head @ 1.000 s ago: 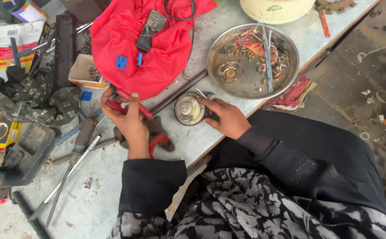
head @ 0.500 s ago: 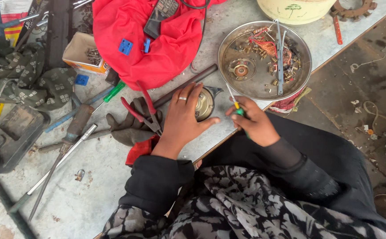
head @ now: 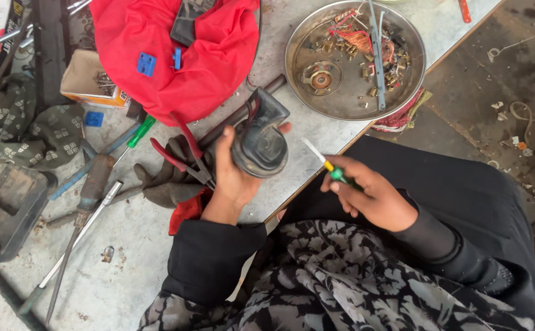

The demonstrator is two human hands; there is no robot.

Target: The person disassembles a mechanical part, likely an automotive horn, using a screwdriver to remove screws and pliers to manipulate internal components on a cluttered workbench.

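Black horn (head: pixel 260 140) in left hand (head: pixel 233 178)

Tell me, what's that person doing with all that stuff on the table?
A person sits at a messy workbench. Their left hand holds up a dark round snail-shaped horn, tipped on its side above the bench. Their right hand grips a small green-handled screwdriver, its tip pointing toward the horn but not touching it. Close by lie red-handled pliers on a grey glove, a red cloth, and a round metal tray full of small parts and wires.
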